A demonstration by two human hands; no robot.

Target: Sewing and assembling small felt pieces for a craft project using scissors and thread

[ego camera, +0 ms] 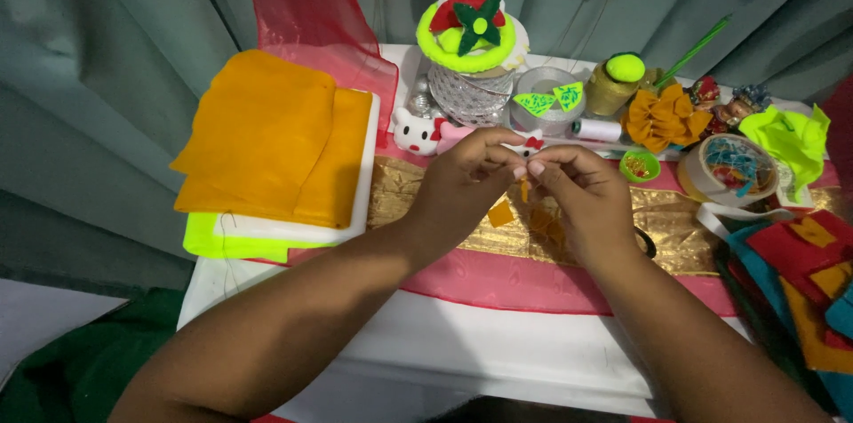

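Centre frame, over the gold fabric strip (444, 201): left hand (462, 187) and right hand (582, 201) meet fingertip to fingertip, both pinched shut on a small orange felt scrap (524, 190), another orange piece (500, 212) just below.

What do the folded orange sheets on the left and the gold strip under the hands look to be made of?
The folded orange sheets look like felt: matte, soft and thick-edged, with no sheen. The gold strip across the table looks like woven metallic brocade, shiny with a faint pattern; the exact fibre cannot be told. The small orange piece below the left hand looks like the same felt.
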